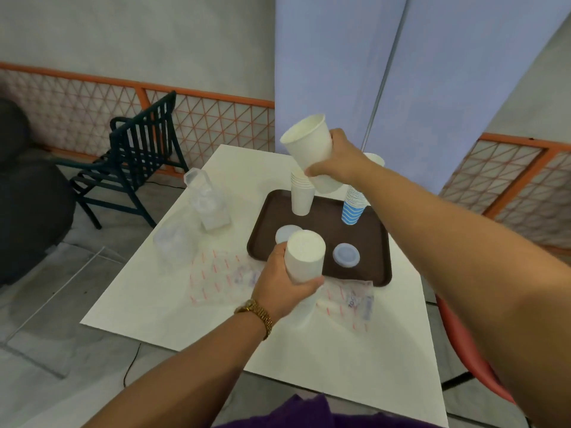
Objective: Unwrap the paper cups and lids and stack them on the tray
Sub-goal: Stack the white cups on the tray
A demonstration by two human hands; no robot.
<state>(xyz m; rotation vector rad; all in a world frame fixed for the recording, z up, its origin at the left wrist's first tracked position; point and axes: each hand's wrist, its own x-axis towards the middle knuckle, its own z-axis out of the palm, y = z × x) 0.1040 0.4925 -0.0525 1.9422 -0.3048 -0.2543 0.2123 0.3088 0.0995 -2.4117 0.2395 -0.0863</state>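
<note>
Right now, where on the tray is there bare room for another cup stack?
Bare patches on the tray: its middle, between the white cup stack, the blue striped stack and the right lid; also its right edge. The near-left corner is crowded by the left lid and left hand.
</note>
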